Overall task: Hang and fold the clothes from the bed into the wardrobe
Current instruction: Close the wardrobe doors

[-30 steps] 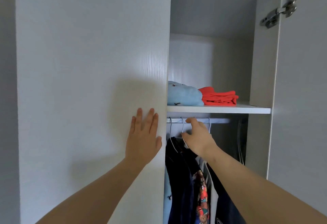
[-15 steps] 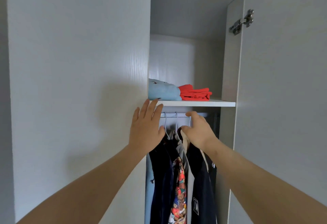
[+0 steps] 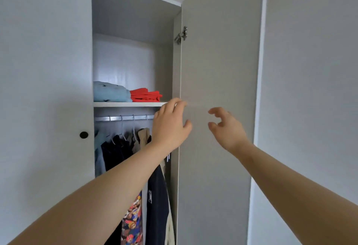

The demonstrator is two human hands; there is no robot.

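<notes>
The wardrobe stands partly open between its left door [image 3: 46,109] and right door [image 3: 219,89]. On the shelf [image 3: 124,104] lie a folded light-blue garment [image 3: 110,92] and a folded red garment [image 3: 145,95]. Under it, a rail [image 3: 116,118] carries hangers with dark, beige and printed clothes [image 3: 155,196]. My left hand [image 3: 170,124] reaches across the opening to the right door's edge, fingers spread and slightly blurred, holding nothing. My right hand [image 3: 226,128] hovers in front of the right door with loosely curled fingers, empty.
A black round knob [image 3: 83,135] sits on the left door near its edge. A metal hinge [image 3: 182,35] shows at the top of the right door. A pale wall panel [image 3: 310,109] fills the right side.
My left hand left the left door and crossed to the right door's edge. My right hand let go of the hanger at the rail and moved out in front of the right door. The view shifted right.
</notes>
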